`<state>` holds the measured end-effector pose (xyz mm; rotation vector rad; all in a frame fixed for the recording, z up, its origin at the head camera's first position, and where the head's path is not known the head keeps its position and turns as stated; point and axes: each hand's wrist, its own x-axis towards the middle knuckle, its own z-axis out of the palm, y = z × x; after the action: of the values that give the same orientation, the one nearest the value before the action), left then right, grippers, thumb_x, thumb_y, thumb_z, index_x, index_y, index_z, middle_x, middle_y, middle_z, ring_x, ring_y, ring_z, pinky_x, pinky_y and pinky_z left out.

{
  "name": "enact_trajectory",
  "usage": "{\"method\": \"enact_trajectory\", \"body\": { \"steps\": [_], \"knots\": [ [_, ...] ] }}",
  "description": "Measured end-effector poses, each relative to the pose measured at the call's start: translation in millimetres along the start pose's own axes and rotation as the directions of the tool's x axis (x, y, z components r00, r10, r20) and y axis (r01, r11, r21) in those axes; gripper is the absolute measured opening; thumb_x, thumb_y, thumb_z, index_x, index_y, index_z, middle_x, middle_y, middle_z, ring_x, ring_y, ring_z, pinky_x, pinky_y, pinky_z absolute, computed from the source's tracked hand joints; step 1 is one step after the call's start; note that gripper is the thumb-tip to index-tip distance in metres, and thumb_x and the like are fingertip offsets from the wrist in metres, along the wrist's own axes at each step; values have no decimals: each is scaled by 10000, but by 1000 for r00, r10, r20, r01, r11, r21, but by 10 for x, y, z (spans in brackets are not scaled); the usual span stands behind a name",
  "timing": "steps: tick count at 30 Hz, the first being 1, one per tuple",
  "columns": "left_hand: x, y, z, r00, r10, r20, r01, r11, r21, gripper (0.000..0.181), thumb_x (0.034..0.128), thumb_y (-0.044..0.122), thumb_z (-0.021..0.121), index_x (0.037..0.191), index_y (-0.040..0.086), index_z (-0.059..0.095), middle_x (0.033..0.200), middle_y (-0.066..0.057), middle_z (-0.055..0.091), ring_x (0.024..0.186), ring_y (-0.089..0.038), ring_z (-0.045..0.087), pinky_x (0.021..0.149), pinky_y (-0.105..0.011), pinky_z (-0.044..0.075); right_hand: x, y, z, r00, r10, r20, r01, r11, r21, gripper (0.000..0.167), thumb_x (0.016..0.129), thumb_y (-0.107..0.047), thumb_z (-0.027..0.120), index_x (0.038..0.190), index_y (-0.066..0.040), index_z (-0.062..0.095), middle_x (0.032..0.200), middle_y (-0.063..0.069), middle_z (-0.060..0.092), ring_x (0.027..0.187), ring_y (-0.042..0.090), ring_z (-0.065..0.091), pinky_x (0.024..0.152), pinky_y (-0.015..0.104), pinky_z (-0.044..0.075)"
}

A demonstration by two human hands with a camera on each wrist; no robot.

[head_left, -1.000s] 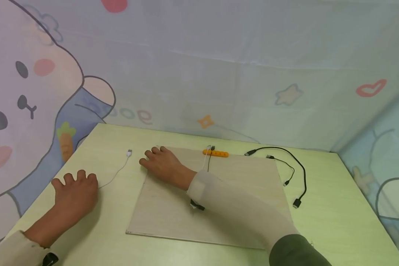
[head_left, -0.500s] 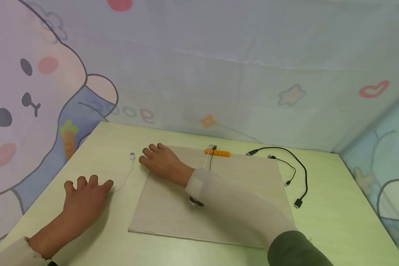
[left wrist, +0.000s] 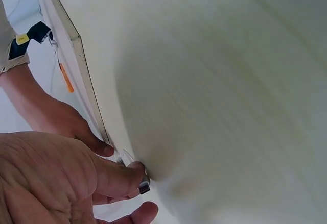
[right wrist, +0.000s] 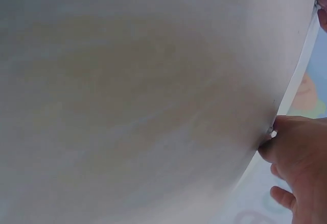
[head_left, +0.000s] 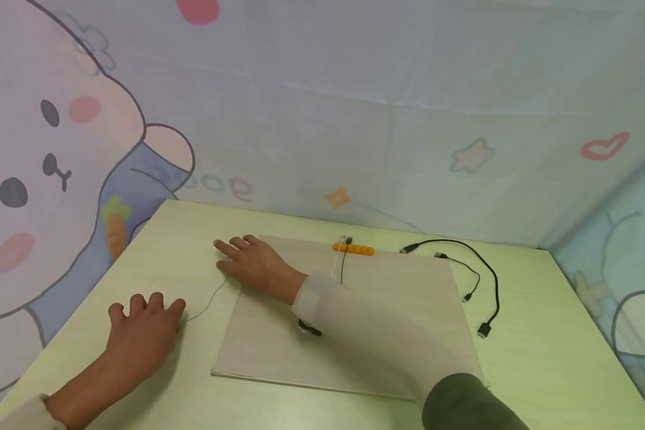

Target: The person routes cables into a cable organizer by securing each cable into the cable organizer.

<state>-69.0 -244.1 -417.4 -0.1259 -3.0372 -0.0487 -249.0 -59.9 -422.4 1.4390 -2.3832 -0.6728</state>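
Pale table (head_left: 166, 394) across the lower frame; backdrop letters (head_left: 212, 181), left of centre, ending "og"; left hand (head_left: 142, 340), right hand (head_left: 255, 266) pinching white cable (head_left: 209, 305)

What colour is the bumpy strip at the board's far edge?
The strip is orange, clearest in the head view.

The wall cloth (head_left: 312, 107) bears faint letters (head_left: 212, 182) (seemingly "good," mirrored).

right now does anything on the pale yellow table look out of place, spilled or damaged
No spill or obvious damage. Mildly untidy: a thick black cable and a thin black cable lie loose on the table, by the far-right corner of the beige rectangular board, apart from the orange lobed strip.
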Motion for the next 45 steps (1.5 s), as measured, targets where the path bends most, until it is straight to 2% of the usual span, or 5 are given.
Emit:
{"method": "enact_trajectory", "body": {
  "steps": [4, 10, 17, 28, 45],
  "knots": [
    [-6, 15, -11, 1000, 0, -10, 0, 1000, -10, 181, 1049, 2, 669, 928, 74, 556, 878, -137, 456, 930, -447, 425, 837, -703, 353, -16, 43, 1, 999, 3, -45, -4, 1000, -30, 307, 1161, -165, 640, 1333, -352, 812, 1726, -63, 546, 1459, 141, 612, 1209, 307, 500],
    [11, 59, -33, 1000, 3, -2, -3, 1000, -23, 207, 1045, -14, 633, 884, 77, 539, 880, -126, 452, 984, -462, 436, 873, -723, 346, -73, 120, 15, 991, 2, -130, -12, 997, -72, 261, 1145, -139, 668, 1136, -343, 831, 1445, -96, 670, 1213, 125, 654, 1048, 273, 520],
    [10, 139, -71, 1000, 18, -9, -18, 1000, -19, 168, 1000, -29, 612, 873, 76, 578, 903, -137, 467, 1015, -485, 451, 890, -743, 348, -128, 176, 19, 984, 11, -180, -27, 996, -88, 258, 1155, -146, 647, 1244, -345, 785, 1469, -96, 667, 1358, 144, 644, 1168, 318, 499],
    [30, 333, -50, 998, 57, -34, -59, 998, -34, 144, 944, 65, 751, 860, 120, 648, 1065, -172, 555, 1286, -592, 448, 935, -799, 357, -261, 265, 82, 995, 45, -88, -46, 999, -8, 350, 1188, -103, 550, 1420, -351, 635, 1570, -57, 607, 1622, 360, 508, 1278, 555, 480],
    [107, 633, -25, 994, 108, 27, -107, 993, -42, 155, 971, 180, 803, 924, 112, 672, 1183, -159, 603, 1402, -573, 441, 1024, -824, 353, -548, 418, 220, 996, 21, -92, -24, 999, -36, 351, 1200, -87, 512, 1429, -343, 581, 1617, -41, 575, 1648, 399, 474, 1293, 575, 462]
  ]
}}
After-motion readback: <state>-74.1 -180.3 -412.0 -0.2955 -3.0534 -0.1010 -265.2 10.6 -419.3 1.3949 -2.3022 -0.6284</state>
